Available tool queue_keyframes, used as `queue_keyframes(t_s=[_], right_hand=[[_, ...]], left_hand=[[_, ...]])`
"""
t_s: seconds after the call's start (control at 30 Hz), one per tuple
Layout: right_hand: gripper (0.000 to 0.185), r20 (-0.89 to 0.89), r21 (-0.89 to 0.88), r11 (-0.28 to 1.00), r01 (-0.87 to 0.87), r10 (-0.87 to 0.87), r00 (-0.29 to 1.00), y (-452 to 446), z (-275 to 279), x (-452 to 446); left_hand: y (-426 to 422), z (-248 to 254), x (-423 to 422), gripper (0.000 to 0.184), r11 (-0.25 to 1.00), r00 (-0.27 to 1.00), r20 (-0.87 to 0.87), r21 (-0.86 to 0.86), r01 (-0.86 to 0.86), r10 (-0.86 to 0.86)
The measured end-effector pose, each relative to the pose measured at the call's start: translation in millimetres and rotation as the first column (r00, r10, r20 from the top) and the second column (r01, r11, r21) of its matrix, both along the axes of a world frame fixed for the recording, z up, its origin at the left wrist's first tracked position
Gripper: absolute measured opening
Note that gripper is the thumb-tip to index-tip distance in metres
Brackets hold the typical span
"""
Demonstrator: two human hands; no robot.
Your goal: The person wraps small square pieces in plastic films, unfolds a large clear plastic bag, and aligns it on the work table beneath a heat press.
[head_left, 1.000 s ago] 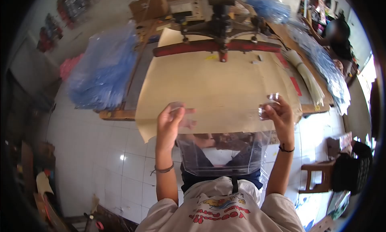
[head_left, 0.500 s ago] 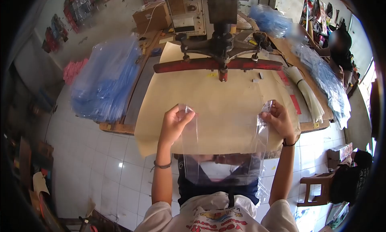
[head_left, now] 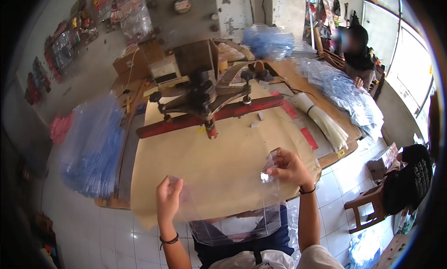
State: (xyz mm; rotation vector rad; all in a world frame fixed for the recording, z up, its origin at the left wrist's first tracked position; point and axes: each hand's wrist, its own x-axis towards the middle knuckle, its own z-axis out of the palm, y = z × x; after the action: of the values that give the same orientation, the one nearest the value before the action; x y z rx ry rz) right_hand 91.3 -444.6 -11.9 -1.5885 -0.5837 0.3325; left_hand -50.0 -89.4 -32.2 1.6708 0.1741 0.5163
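Observation:
A clear plastic bag [head_left: 223, 231] hangs between my hands over the front edge of the table. My left hand [head_left: 167, 199] pinches its left upper strip between thumb and fingers. Its right upper strip is pinched in my right hand [head_left: 291, 170], held somewhat higher. Beneath them lies a tan sheet [head_left: 186, 162] covering the tabletop. Behind the bag, a press with a long red bar [head_left: 172, 124] stands over the sheet, apart from both hands.
Stacked bluish plastic [head_left: 93, 152] lies on the left, with more bluish plastic [head_left: 340, 89] along the right side. A bundle of whitish strips [head_left: 321, 122] sits right of the sheet. A person [head_left: 357, 50] is at the back right. Another person's dark shirt [head_left: 409, 178] shows by a brown stool [head_left: 365, 206].
The view has swung to the right, tilting the press and table in it. Both hands still grip the bag; the right one now appears higher than the left.

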Motion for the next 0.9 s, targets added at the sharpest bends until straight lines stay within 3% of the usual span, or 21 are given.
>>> queue_keyframes(t_s=[0.3, 0.6, 0.9], right_hand=[[0.043, -0.020, 0.001, 0.997, -0.083, 0.083, 0.996, -5.3, -0.5, 3.0], [0.040, -0.039, 0.050, 0.990, -0.135, 0.137, 0.990, -5.3, 4.1, 1.2], [0.042, 0.016, 0.026, 0.989, -0.146, 0.145, 0.989, -5.4, -1.2, 4.8]], left_hand=[[-0.8, -0.7, -1.6, 0.015, 0.996, 0.999, -0.040, -0.087, -0.017, 0.013], [-8.4, 10.0, -3.9, 0.013, 0.999, 0.999, -0.048, -0.038, -0.012, 0.010], [-3.1, 2.4, 0.4, 0.026, 0.999, 1.000, 0.011, 0.039, 0.003, -0.003]])
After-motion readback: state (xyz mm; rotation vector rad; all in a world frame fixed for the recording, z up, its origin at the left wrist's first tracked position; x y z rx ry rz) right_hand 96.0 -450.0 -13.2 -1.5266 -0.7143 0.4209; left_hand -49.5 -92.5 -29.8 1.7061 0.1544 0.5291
